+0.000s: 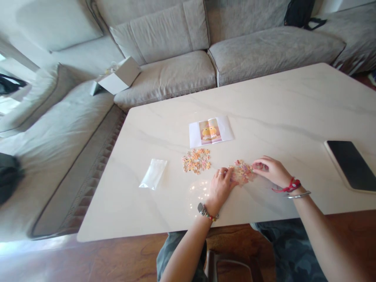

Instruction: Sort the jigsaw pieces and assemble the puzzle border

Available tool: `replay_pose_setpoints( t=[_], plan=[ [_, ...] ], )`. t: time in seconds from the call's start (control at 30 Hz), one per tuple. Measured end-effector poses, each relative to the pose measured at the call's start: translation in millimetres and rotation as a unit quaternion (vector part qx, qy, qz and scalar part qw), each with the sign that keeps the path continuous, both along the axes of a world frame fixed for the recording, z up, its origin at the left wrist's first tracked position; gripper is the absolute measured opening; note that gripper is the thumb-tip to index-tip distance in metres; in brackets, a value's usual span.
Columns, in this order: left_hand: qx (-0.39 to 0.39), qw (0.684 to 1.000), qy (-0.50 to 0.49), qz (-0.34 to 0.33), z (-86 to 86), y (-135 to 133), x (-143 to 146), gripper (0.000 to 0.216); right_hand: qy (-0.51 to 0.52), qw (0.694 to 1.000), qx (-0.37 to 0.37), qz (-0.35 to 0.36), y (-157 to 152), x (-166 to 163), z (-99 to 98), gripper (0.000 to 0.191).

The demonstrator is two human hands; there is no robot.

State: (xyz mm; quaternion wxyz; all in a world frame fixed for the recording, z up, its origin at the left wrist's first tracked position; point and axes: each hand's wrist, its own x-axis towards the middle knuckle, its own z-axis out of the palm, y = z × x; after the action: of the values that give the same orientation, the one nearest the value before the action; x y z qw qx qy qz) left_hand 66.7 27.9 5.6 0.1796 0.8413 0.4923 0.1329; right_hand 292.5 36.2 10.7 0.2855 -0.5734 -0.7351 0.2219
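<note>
Two heaps of small orange, pink and pale puzzle pieces on a pale, grey-veined table (282, 109): a worked heap (242, 168) between the hands, and a spread heap (196, 161), the flatter of the two, well clear of it at nine o'clock; clock read from the worked heap, twelve toward the grey sofa (176, 72). Left hand (221, 185) at eight o'clock, palm down, fingers bent and partly curled, fingertips touching the heap's near edge; cannot tell whether any piece is gripped. A ring shows on one finger; watch (201, 208) and beaded bracelet (214, 217) at the wrist. Right hand (270, 169) at three o'clock, half closed, thumb and fingers drawn together against the heap's edge; contents too small to make out. Red cord bracelet (294, 183) and silver bangle (303, 194) on that wrist. Between ten and eleven o'clock, a creased paper sheet (194, 135) with a printed picture of yellow figures, lying just beyond the spread heap. Farther out at nine, a clear plastic bag (153, 174), flat. Dark-screened phone (354, 166) at three, well apart from the right hand. On the sofa: white box (120, 77) at ten, black bag (298, 13) near one
</note>
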Motion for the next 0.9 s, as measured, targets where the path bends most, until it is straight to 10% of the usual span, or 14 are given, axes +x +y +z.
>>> replay_pose_setpoints(
  t=[0.9],
  plan=[
    [0.007,0.998,-0.066,-0.008,-0.5,-9,-14,0.027,-0.009,0.999,0.047,-0.013,-35,-46,1.0,0.016]
  ],
)
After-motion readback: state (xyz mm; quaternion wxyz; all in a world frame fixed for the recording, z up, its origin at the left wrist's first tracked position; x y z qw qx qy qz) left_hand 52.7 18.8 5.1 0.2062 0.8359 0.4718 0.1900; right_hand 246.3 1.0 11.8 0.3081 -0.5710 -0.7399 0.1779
